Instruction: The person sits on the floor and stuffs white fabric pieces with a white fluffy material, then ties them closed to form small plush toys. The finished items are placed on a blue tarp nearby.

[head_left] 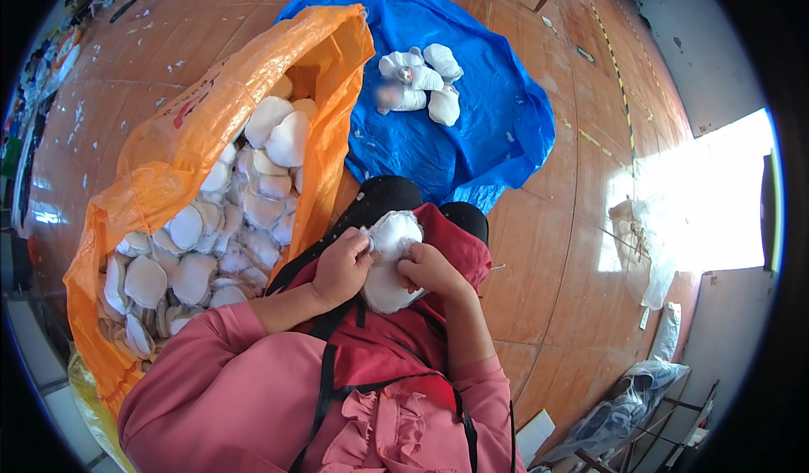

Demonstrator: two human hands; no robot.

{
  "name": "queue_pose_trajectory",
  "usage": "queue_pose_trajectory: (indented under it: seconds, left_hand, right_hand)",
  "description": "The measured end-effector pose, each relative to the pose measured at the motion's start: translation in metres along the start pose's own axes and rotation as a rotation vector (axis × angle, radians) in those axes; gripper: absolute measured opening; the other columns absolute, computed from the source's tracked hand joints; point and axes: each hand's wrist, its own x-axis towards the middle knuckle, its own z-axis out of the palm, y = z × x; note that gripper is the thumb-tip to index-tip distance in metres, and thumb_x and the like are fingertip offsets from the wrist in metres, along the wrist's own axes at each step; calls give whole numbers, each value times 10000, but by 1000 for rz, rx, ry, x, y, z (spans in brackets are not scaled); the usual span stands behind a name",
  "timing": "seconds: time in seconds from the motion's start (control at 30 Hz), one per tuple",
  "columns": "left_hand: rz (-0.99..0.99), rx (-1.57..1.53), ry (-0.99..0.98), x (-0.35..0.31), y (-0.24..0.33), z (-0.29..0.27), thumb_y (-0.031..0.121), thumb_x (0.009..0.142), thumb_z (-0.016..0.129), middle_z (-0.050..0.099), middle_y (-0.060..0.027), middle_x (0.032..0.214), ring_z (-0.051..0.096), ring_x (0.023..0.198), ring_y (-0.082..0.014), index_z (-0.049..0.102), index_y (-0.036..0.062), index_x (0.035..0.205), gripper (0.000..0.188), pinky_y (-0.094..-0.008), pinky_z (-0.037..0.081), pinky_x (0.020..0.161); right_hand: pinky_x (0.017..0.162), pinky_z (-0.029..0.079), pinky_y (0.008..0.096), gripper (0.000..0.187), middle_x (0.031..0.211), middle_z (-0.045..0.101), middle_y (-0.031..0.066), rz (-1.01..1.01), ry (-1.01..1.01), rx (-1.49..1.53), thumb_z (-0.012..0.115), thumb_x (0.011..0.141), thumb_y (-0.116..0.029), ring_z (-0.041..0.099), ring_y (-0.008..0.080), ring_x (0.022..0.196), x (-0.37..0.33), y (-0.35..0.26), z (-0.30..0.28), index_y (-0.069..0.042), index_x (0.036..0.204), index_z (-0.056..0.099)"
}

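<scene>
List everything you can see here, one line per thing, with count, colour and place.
white foam pad in hand: one, white, on the lap, gripped by both hands
orange sack: one, orange, on the floor at the left, open
pads in the sack: many, white and cream, filling the orange sack
blue tarp: one, blue, spread on the floor ahead
pads on the tarp: small pile, white, middle of the blue tarp
floor: brown tiles, all around
clear plastic bag: one, see-through, floor at the right
left hand: one, on the pad's left edge
right hand: one, on the pad's right edge
</scene>
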Motion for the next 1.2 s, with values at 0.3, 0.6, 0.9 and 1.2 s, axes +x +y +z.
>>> queue_pose_trajectory:
  seconds: [0.3, 0.6, 0.9, 1.2]
  left_hand:
    - [-35, 19, 31, 0, -6, 0, 91, 826, 698, 526, -146, 798, 557, 728, -350, 527, 5, 806, 193, -410, 443, 637]
    - [-46, -4, 18, 1, -4, 1, 150, 853, 705, 524, -134, 785, 557, 699, -318, 522, 11, 806, 235, -391, 444, 625]
    - [-43, -95, -7, 2, -11, 1, 183, 856, 720, 512, -120, 783, 545, 680, -289, 518, 16, 836, 263, -374, 438, 619]
    - [15, -133, -120, 9, -6, -6, 158, 836, 731, 489, -102, 811, 541, 717, -267, 536, 6, 840, 248, -363, 434, 644]
  right_hand:
    - [538, 419, 190, 302, 779, 607, -7, -395, 530, 566, 703, 889, -54, 549, 53, 638, 4, 31, 20, -48, 1157, 565]
    - [620, 467, 240, 182, 746, 621, 18, -492, 810, 37, 714, 883, -152, 609, 94, 708, 34, 43, 29, -3, 988, 713]
    - [466, 417, 224, 594, 651, 574, 4, -57, 12, 588, 597, 988, -250, 513, 82, 501, -8, 4, 18, -38, 1483, 346]
    - [410, 378, 219, 198, 615, 544, -9, -54, -182, 557, 643, 954, -221, 477, 64, 454, 9, 9, 2, -55, 1049, 592]
